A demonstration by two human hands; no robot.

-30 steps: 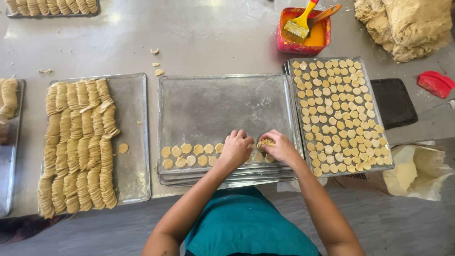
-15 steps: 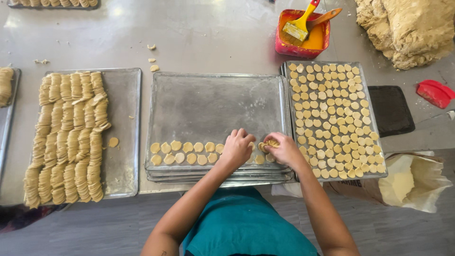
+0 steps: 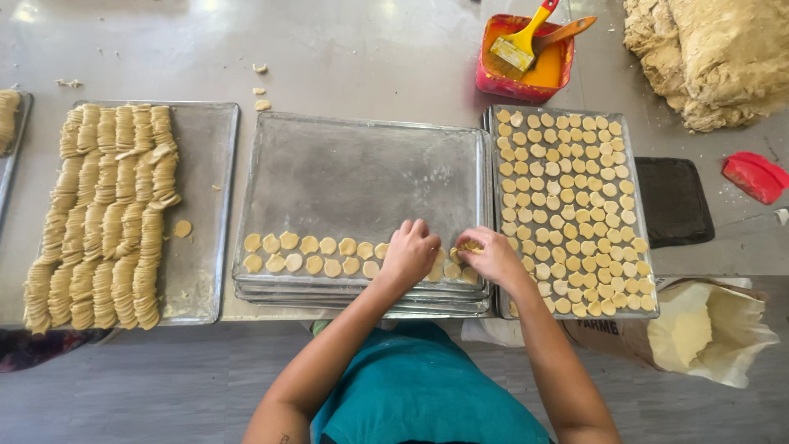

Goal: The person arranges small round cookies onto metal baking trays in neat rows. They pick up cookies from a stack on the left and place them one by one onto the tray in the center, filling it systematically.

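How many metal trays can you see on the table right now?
4 at least: far-left edge tray, tray of stacked dough discs, middle tray topping a stack that hides more, right full tray.

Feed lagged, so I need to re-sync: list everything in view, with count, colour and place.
Stack of metal baking trays: several, grey, centre.
Round dough discs: two short rows, pale yellow, near edge of the top tray.
Full metal tray of discs: one, right.
Metal tray of stacked discs: one, left.
Red tub with yellow brush: one, far right.
Dough mass: tan, far right corner.
Black pad: one, right.
Red scraper: one, right edge.
Open flour sack: one, lower right.
Left hand, right hand: on discs, fingers curled.
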